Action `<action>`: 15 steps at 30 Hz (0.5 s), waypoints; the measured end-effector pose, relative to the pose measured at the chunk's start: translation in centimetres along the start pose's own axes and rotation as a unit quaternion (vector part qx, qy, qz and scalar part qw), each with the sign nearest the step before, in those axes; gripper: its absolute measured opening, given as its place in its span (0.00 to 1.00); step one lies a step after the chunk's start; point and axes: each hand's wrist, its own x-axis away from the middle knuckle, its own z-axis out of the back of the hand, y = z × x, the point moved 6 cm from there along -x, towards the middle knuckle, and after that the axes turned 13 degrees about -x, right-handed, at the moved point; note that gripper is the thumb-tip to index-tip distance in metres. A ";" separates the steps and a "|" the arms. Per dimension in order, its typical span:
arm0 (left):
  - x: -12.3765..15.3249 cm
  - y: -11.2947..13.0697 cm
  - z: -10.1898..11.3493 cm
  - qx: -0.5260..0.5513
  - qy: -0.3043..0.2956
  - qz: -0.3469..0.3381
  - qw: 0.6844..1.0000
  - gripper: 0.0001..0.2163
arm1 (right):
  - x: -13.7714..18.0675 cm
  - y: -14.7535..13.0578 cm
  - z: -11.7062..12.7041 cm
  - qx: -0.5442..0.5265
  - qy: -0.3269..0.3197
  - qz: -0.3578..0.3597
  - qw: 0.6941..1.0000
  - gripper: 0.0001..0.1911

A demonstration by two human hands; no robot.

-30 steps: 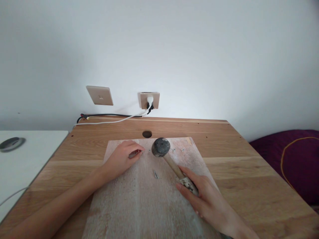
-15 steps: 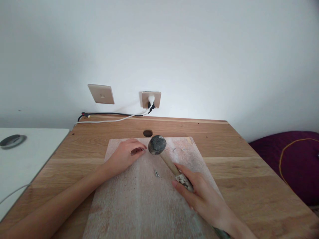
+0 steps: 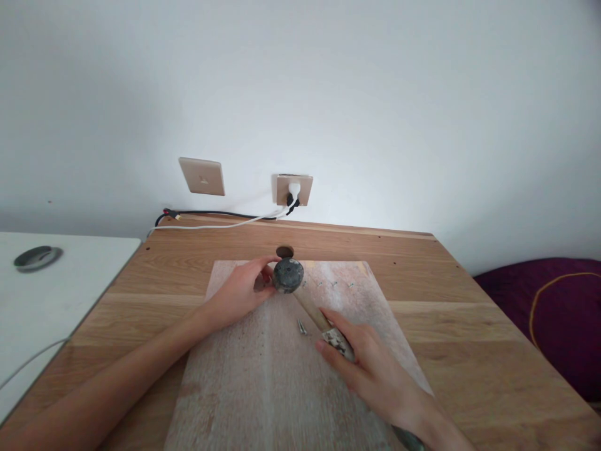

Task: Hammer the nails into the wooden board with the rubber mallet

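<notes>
My right hand (image 3: 364, 357) is closed around the handle of a mallet (image 3: 288, 275), whose dark round head is over the upper part of a worn wooden board (image 3: 230, 376). Beside that head, my left hand (image 3: 241, 291) has its thumb and fingers curled in. The mallet head partly covers the fingertips, and what they pinch is hidden. To the right of the head, several small silver nails (image 3: 335, 284) stand in a row in the board. Loose nails (image 3: 302, 326) lie on it between the hands, left of the mallet handle.
The board rests on a wooden desk (image 3: 469, 351) with a round cable hole (image 3: 285, 251) at the back. Cables (image 3: 220, 227) run along the wall to a socket (image 3: 303, 188). A white table (image 3: 84, 282) stands left, a purple cushion (image 3: 568, 319) right.
The mallet head has shifted slightly left, closer to my left hand, and now covers its fingertips, where a small shiny nail showed before. More of the nail row is uncovered. The view has shifted slightly.
</notes>
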 end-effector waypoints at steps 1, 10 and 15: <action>0.1 0.2 0.3 -0.024 0.013 -0.017 0.999 0.20 | 0.1 0.1 0.2 0.005 0.007 -0.004 1.000 0.27; 6.0 10.3 -1.4 -0.360 0.069 -0.456 0.811 0.06 | 2.2 1.5 2.5 -0.102 0.037 -0.062 0.992 0.34; 7.2 11.5 -3.3 -0.395 0.061 -0.460 0.793 0.05 | 2.7 2.2 2.5 -0.139 0.042 -0.084 0.986 0.37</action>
